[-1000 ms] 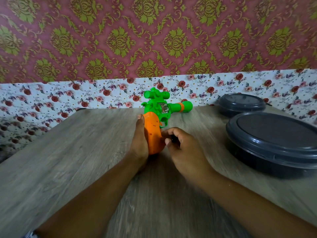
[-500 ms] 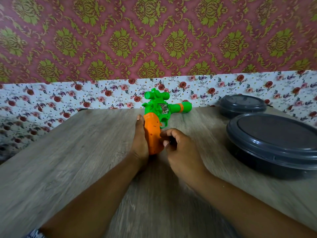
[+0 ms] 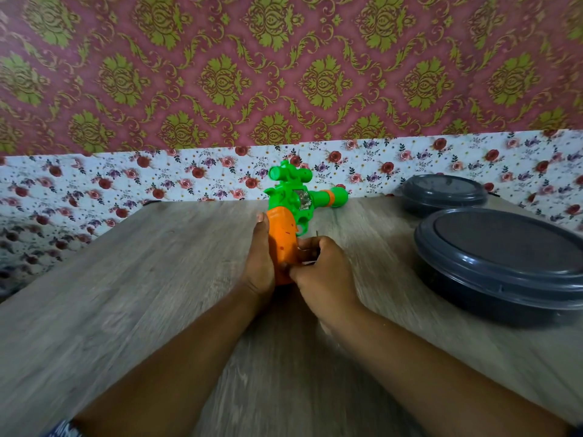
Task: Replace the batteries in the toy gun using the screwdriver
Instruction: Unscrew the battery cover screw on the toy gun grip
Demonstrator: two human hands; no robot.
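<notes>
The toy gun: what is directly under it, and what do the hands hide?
The toy gun stands on the wooden table. The left hand and right hand cover the lower part of its orange grip, so that part is hidden.

A grey wood-grain counter (image 3: 142, 294) fills the lower frame; two dark lidded containers, one large (image 3: 504, 263) and one small (image 3: 444, 193), sit at right, a toy gun (image 3: 293, 216) at centre.
</notes>
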